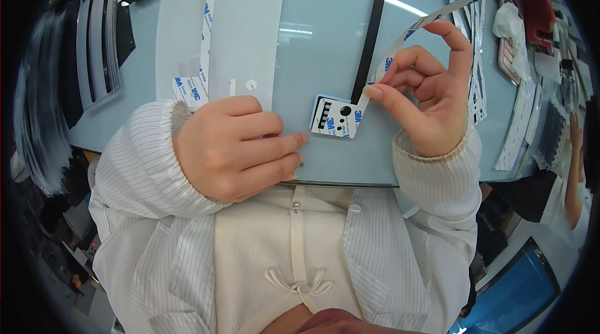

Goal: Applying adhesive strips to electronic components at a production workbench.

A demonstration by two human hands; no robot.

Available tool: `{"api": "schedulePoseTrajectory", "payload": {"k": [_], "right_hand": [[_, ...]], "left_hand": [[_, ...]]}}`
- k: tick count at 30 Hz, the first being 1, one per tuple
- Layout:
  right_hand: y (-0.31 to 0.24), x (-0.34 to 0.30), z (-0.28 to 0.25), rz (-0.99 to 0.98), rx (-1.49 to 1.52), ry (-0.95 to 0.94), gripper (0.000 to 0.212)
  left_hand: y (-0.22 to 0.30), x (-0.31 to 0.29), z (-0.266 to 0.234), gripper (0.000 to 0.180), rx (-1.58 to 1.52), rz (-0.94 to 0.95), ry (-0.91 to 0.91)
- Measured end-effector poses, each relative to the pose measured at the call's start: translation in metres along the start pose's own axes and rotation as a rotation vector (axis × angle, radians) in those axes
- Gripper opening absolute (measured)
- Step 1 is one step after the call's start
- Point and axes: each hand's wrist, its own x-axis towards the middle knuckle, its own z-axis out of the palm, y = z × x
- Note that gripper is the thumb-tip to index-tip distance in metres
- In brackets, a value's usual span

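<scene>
Well, my right hand (415,77) is pinching a white strip (389,62) between the thumb and a bent finger, with my index finger arched farther along it. The strip rises from the right edge of a small white-faced square (331,129) and curves off to the upper right, across a pile of long strips (479,52). My left hand (234,146) has its fingers loosely extended and slightly apart, the thumb hidden; its fingertips are just beside the square's lower left corner, and I cannot tell whether they touch.

The square lies near the front edge of the glossy tabletop (325,15), and a black strip (375,21) runs from it toward the far side. Between that strip and the milky sheet (250,27) on my left, pale blue surface gives me room sideways; on my right, the pile sits close beyond my hand.

As for writing, blue lettering repeats along the white strip and over the square, which also shows black bars and round dark spots. Similar blue print marks another strip (207,27) lying on the sheet.
</scene>
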Motion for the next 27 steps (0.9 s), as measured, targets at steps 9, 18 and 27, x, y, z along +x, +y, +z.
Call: {"api": "schedulePoseTrajectory", "payload": {"k": [9, 18, 27], "right_hand": [[-0.0011, 0.0000, 0.0044, -0.003, -0.010, 0.019, 0.086], [-0.0007, 0.0000, 0.0060, -0.025, -0.027, 0.012, 0.085], [0.0008, -0.0005, 0.0044, -0.059, -0.029, -0.004, 0.086]], "left_hand": [[0.0002, -0.0027, 0.0016, 0.019, -0.005, -0.011, 0.031], [0.0000, -0.0048, -0.0025, 0.017, 0.023, 0.003, -0.020], [0.0014, -0.0047, -0.0013, 0.015, 0.037, 0.001, -0.001]]}}
